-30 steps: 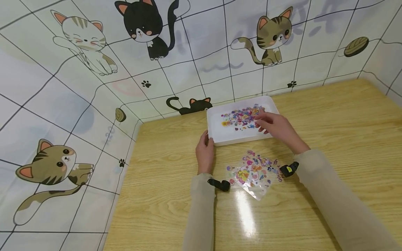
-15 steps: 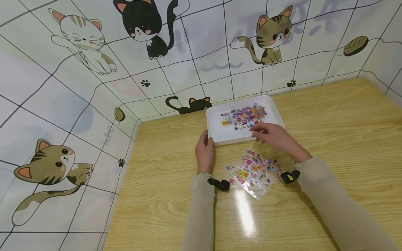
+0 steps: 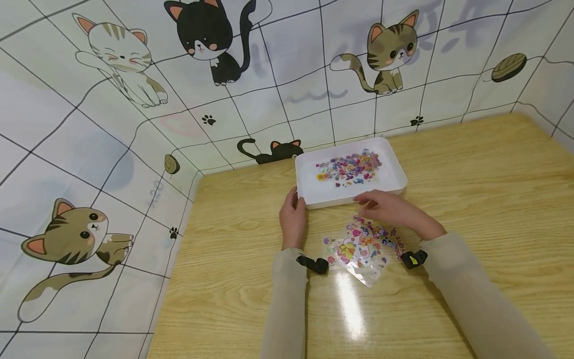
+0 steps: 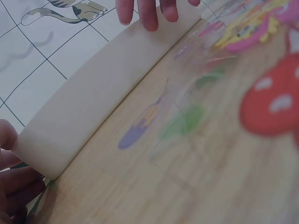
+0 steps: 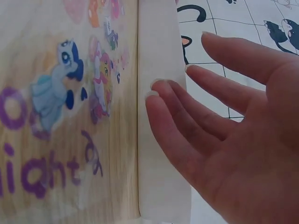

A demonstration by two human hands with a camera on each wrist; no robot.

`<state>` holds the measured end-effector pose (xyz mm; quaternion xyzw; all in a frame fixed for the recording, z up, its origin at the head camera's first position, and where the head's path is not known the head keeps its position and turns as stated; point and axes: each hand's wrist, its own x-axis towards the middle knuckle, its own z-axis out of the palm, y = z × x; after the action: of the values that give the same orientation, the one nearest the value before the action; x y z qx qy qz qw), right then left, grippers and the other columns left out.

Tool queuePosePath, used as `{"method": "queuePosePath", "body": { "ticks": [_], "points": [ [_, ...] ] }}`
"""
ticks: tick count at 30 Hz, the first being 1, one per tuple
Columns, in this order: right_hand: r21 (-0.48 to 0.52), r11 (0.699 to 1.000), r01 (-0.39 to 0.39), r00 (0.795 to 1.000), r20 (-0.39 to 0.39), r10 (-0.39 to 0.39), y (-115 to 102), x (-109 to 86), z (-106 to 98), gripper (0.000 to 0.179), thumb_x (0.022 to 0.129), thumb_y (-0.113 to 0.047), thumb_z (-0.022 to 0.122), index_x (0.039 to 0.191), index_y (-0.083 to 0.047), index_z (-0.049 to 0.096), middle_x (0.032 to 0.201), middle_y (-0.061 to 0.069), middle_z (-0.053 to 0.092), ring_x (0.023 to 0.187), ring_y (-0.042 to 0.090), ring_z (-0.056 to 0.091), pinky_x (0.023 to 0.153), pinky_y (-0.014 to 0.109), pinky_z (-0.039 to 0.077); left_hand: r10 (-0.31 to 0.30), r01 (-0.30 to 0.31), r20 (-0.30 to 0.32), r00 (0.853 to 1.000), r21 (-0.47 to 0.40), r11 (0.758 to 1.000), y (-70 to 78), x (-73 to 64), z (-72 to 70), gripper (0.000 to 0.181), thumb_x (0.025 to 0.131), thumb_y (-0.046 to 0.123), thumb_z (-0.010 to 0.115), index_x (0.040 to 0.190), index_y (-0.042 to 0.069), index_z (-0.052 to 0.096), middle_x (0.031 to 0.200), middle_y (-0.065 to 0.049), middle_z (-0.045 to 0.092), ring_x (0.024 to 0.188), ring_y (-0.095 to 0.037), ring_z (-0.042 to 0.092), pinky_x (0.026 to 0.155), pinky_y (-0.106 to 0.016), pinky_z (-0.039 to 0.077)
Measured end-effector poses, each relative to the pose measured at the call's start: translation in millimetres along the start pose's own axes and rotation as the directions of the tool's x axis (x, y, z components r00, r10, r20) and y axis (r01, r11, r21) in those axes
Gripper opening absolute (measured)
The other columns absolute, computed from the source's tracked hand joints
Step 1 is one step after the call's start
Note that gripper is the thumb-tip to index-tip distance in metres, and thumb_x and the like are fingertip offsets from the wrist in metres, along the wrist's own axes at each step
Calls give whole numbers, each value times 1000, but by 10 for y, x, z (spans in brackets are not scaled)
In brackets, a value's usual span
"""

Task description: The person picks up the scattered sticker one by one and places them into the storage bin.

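Observation:
A shallow white tray point(image 3: 314, 187) stands by the back wall with many small colourful stickers point(image 3: 350, 167) in it. My left hand point(image 3: 293, 217) holds the tray's front left corner; in the left wrist view its fingers point(image 4: 21, 184) curl at that corner. My right hand point(image 3: 390, 209) hovers just in front of the tray's front edge, over the far side of clear sticker sheets point(image 3: 358, 249). Seen from the right wrist, its fingers point(image 5: 187, 116) are loosely bent, thumb apart, with nothing between them. The sheets lie on the table, printed with cartoon ponies and purple letters.
The wooden table point(image 3: 224, 279) meets a wall covering point(image 3: 287, 109) printed with cartoon cats on the left and at the back. Black wrist cameras point(image 3: 314, 264) sit on both sleeves, close to the sticker sheets.
My right hand has drawn back from above the stickers, over the tray's front rim, toward me and the sheets. My left hand and the tray have stayed in place.

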<state>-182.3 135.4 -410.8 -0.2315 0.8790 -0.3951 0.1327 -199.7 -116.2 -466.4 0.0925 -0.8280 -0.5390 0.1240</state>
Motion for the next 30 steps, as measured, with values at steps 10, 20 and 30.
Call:
{"method": "queuePosePath", "body": {
  "ticks": [10,20,30],
  "points": [
    [-85,996,-9,999,45,13,0,-31,52,55,84,-16,61,132,-1,40,123,20,46,109,35,45,89,50,38,0,0,4,1000,3,1000,-22,15,9,39,92,28,45,131,27,46,124,2,52,113,-9,47,93,-31,39],
    [-161,987,-23,993,107,41,-49,-41,94,66,77,-17,69,133,2,38,121,23,40,102,32,45,82,44,43,12,-12,6,1000,-2,1000,-15,0,-6,39,92,28,45,131,26,45,125,3,51,114,-9,46,94,-32,39],
    [-196,981,-5,986,163,37,-45,-61,143,75,73,-18,74,134,1,36,103,14,38,84,21,39,68,31,38,8,-8,-6,1000,22,1000,2,-2,0,39,92,29,45,130,25,46,124,3,53,112,-7,47,92,-28,39]
  ]
}}
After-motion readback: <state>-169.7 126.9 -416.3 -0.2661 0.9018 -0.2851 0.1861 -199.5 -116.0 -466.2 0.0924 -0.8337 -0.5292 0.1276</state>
